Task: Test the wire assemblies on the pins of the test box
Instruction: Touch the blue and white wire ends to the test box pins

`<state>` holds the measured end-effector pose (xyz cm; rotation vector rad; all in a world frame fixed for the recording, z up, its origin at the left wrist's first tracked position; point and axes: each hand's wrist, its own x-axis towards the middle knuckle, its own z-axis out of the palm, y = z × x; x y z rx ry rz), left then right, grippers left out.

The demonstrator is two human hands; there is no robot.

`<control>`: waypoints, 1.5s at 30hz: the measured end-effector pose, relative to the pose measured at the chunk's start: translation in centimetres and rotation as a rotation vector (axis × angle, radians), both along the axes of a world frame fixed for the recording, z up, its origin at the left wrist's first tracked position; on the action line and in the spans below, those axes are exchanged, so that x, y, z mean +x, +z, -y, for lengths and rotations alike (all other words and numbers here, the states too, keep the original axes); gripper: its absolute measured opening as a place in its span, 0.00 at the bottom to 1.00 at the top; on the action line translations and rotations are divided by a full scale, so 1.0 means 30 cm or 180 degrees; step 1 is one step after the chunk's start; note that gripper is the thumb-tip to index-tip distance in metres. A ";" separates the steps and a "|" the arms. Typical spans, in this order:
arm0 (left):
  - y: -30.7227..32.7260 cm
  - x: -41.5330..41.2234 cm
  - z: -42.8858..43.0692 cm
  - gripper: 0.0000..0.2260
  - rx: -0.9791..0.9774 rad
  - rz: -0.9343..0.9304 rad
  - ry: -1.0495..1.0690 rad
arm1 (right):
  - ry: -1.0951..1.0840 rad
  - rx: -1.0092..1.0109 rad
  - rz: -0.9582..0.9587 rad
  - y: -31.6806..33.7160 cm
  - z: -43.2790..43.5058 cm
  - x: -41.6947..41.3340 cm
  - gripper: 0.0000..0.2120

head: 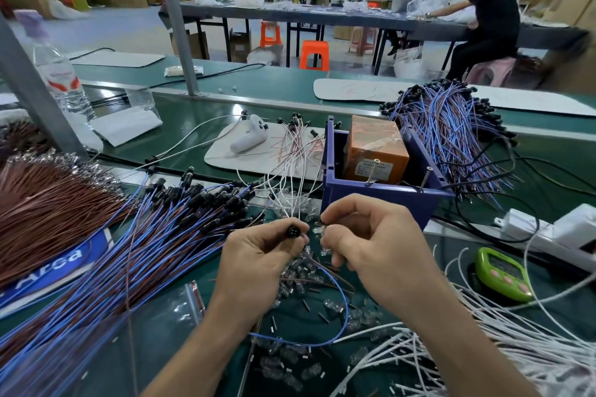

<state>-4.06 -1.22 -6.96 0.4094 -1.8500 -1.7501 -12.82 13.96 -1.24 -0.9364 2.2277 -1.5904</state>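
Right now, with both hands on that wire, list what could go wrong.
1. The blue wire loop below the left hand, gripping the black connector, and the right hand, pinching a clear plug, may snag loose plugs.
2. The test box pins stand tilted, so contact could be poor.

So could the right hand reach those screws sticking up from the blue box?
Probably yes. The screws stand at the near edge of the blue box, just beyond the right hand, with nothing between, though it pinches a clear plug.

Smooth blue plastic test box [371,200], matt green tabletop [183,119]
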 end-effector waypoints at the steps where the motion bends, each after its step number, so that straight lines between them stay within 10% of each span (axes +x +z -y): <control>1: 0.001 0.001 0.000 0.14 -0.0015 -0.0037 -0.0052 | 0.0005 -0.0036 -0.0028 0.004 -0.002 0.005 0.09; 18: -0.012 -0.007 -0.011 0.13 0.0014 -0.0140 -0.0183 | -0.0204 0.0309 -0.1051 0.006 -0.002 0.052 0.07; 45: -0.010 0.022 -0.036 0.16 -0.1645 -0.0216 0.0189 | -0.0098 0.0317 -0.0457 -0.011 -0.004 0.025 0.11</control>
